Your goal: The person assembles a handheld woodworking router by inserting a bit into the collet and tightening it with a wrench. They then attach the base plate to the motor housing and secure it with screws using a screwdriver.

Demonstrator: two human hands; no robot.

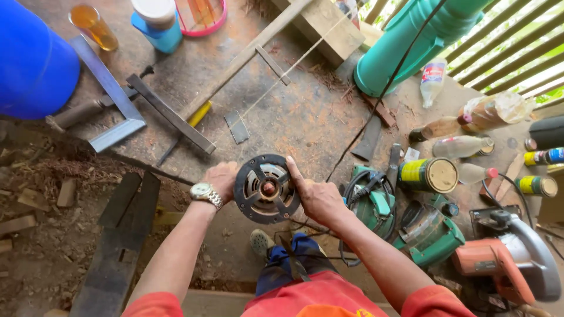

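Above the floor, left hand (222,179) and right hand (317,196) clasping round motor housing (266,188) (probably metal).

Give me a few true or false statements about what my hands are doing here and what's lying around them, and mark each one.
1. Both hands grip the round black motor housing. True: the left hand and right hand clasp its sides.
2. A wristwatch sits on the right wrist. False: it is on the left.
3. An orange circular saw lies to the person's right. True.
4. The blue barrel stands at the far right. False: it is at the upper left.
5. The yellow-labelled can is standing upright. False: it lies on its side.
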